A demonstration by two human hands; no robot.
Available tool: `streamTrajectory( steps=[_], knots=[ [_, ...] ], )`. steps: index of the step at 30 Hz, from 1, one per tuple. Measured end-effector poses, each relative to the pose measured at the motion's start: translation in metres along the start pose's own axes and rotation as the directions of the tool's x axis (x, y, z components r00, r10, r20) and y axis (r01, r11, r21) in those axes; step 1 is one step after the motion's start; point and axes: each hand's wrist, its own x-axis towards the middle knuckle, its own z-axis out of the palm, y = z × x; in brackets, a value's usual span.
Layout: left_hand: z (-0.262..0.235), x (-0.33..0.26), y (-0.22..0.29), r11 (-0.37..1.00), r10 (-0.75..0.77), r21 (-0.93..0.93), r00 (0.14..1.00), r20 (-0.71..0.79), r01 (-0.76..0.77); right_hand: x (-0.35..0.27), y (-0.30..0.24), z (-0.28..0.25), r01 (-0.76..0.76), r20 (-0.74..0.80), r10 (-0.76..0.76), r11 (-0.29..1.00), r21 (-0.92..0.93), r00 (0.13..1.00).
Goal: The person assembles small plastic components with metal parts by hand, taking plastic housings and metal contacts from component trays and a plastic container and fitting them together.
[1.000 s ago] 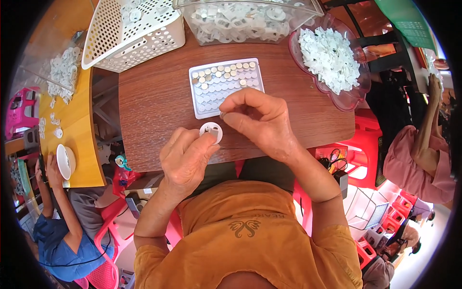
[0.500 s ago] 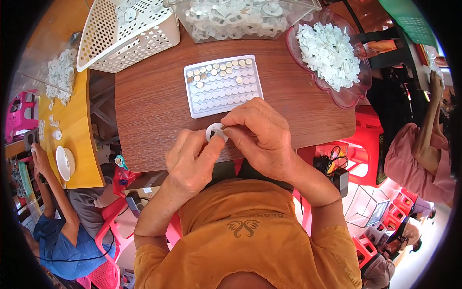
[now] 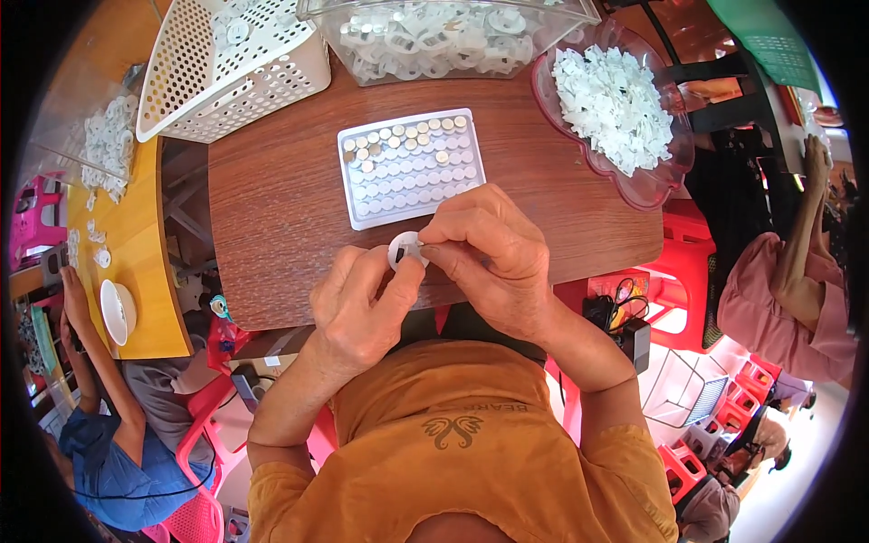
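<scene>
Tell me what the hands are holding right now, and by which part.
Both hands pinch one small white round plastic piece: the left hand by its lower left rim, the right hand by its right edge.

1. The scene is bright, lit by even daylight, strongest at the right side.
2. The brown table (image 3: pixel 272 208) shows soft glare near its far edge; shadows beneath the hands are faint and short.
3. Fisheye distortion bends the table's edges and the white basket (image 3: pixel 235 68) toward the rim.
4. A black vignette rings the frame.
5. The centre is sharp; the rim softens slightly.
</scene>
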Motion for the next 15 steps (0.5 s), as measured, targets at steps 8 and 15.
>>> streamTrajectory(
  steps=[8, 15],
  knots=[
    [-0.0014, -0.0008, 0.0023, 0.997, -0.071, -0.040, 0.997, 0.019, 0.072, -0.0047, -0.0046, -0.0002, -0.480, 0.132, 0.528, 0.605, 0.636, 0.839],
    [-0.0025, 0.0003, 0.0027, 0.996, -0.079, -0.049, 0.997, 0.013, 0.079, 0.0004, 0.0037, -0.0089, -0.588, 0.286, 0.573, 0.454, 0.669, 0.768]
  ],
)
